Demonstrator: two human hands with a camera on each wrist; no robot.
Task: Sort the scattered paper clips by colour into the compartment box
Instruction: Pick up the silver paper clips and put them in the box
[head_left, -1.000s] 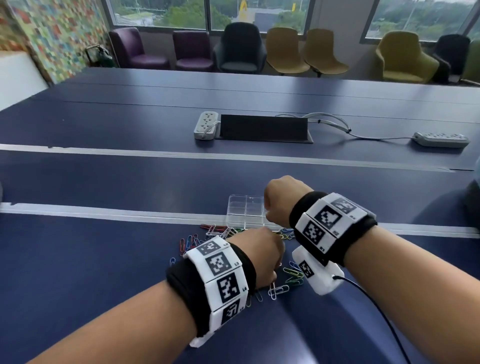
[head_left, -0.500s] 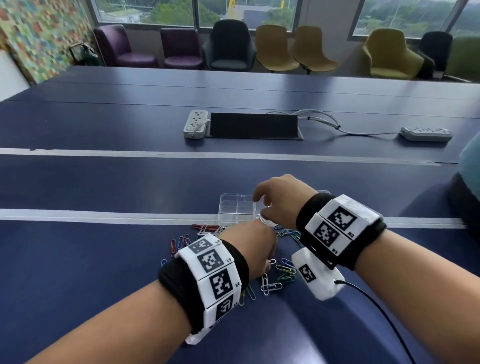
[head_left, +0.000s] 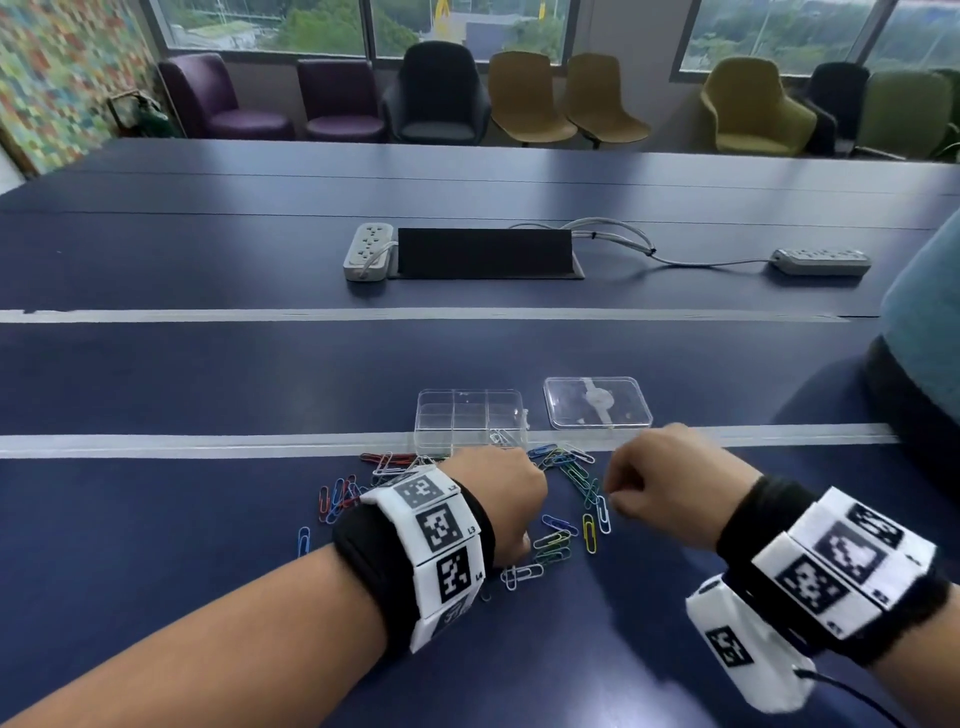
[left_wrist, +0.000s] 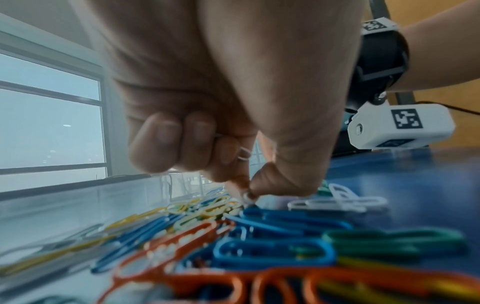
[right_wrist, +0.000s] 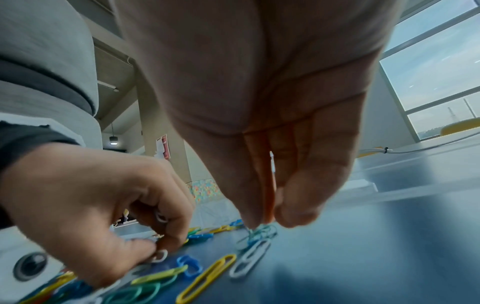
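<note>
1. Left hand (left_wrist: 223, 86) – thumb and forefinger pinch a white clip (left_wrist: 248, 197) at the desk surface; the other fingers curl in, and a second white clip (left_wrist: 243, 154) shows tucked among them.
2. Right hand (right_wrist: 262, 115) – fingers hang down, pressed close at the tips, just above a small cluster of teal clips (right_wrist: 261, 232); whether the tips already touch or pinch one, cannot tell (blurred).
3. Key relation: the teal cluster lies directly below the right fingertips, twd the far side of the pile. A white clip (right_wrist: 250, 258) and a yellow clip (right_wrist: 207, 276) lie just nearer the wrist, long axes running roughly away from it. Right hand is clearly the nearer one for teal.
4. Scattered paper clips (head_left: 558, 540) – red, blue, green, yellow, white – spread on the desk (head_left: 156, 519) between and under both hands, near its front edge.
5. Compartment box (head_left: 470, 418) – clear, lid off, just beyond the pile on the pale strip; a few pale clips seem to lie in its near-right compartment, the rest look empty.
6. Lid (head_left: 597, 402) – flat on the desk just right of the box, apart from it.
7. Judgement: sorting is at an early stage – most clips are still loose.
</note>
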